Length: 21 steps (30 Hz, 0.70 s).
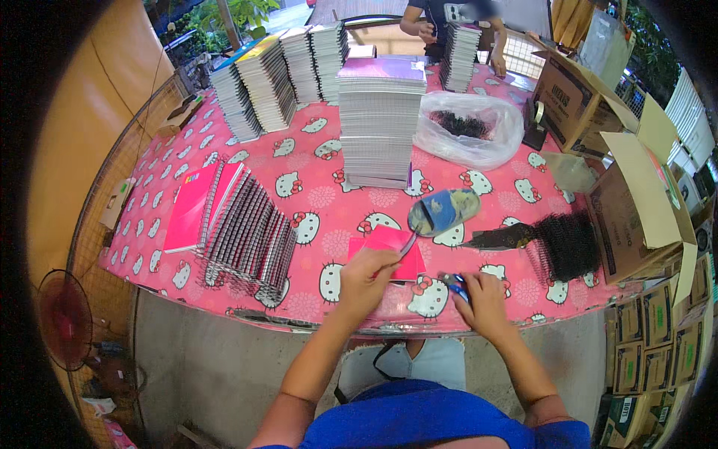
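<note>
My left hand (366, 275) is closed around the thin handle of an oval blue and yellow hand fan (443, 211), which is raised above the table. Under that hand a small pink notebook (385, 241) lies flat on the pink cartoon-cat tablecloth (314, 191). Near the table's front edge my right hand (485, 301) grips a small blue-handled tool (454, 284), seemingly pliers. To the right of the notebook lies a heap of black spiral binding coils (567, 243).
A tall notebook stack (380, 123) stands mid-table, with more stacks (269, 78) behind it. Spiral-bound notebooks (250, 236) lean in a row at the left. A clear bag of coils (470, 129) and cardboard boxes (636, 194) are at the right. Another person (449, 22) works at the far side.
</note>
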Motion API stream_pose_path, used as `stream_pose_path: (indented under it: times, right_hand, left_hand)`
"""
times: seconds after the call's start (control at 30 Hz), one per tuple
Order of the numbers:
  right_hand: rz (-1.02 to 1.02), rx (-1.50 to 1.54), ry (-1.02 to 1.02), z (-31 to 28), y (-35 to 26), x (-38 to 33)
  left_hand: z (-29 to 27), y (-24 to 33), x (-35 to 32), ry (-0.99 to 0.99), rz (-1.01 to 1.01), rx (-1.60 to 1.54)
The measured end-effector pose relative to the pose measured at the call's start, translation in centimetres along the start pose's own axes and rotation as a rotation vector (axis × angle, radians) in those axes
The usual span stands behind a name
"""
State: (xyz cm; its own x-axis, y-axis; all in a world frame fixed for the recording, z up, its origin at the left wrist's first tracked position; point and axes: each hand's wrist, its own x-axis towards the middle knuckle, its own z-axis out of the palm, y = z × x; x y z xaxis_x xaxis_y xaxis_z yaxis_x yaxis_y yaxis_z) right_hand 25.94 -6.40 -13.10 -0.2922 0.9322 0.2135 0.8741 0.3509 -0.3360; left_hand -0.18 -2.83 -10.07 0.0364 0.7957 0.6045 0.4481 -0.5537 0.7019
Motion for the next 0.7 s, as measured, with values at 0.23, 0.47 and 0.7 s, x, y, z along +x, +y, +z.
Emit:
stream_pose_path:
  times: [0.23,0.47,0.7]
  right_hand:
    - [-0.238,0.411,0.198,-2.5,-5.6,3.0]
    - [0.025,0.842,-0.131,-2.1,-6.4,4.3]
    - [0.221,1.378,-0.287,-1.9,-5.1,2.9]
  left_hand:
    - [1.1,0.7,-0.6,0.146,-0.099,-0.017]
    - [1.0,0.7,-0.3,0.196,-0.027,-0.010]
    - [-4.6,4.6,1.7,0.119,0.216,0.119]
